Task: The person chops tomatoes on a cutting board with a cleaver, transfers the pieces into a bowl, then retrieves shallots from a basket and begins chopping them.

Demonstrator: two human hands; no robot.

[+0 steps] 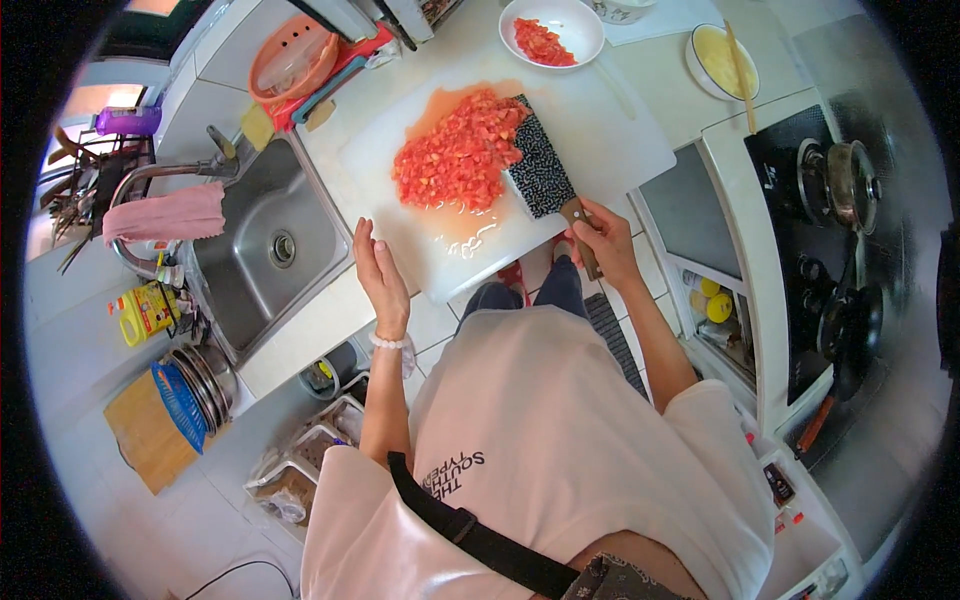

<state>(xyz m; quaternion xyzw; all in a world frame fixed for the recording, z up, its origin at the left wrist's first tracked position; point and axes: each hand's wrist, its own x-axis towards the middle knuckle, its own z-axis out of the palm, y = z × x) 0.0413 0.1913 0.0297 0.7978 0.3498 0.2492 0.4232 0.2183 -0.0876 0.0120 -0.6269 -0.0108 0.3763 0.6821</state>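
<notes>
My right hand [606, 238] grips the wooden handle of a cleaver [544, 161] with a black-and-white speckled blade. The blade lies low over a white cutting board [600, 142], its far end against a heap of chopped tomato [457, 154]. Reddish juice has spread around the heap. My left hand [381, 279] is raised at the board's left front corner, palm turned inward, holding nothing. A white bead bracelet circles that wrist. Beyond the board stands a white bowl [589, 37] with some chopped tomato in it.
Left of the board is a steel sink [270, 225] with a pink cloth [165, 214] over its faucet. A bowl of yellow liquid [712, 60] with chopsticks [739, 75] across it stands back right. Right is a black cooktop [795, 247] with a lidded pot [851, 187]. An orange basket [292, 56] sits behind the sink.
</notes>
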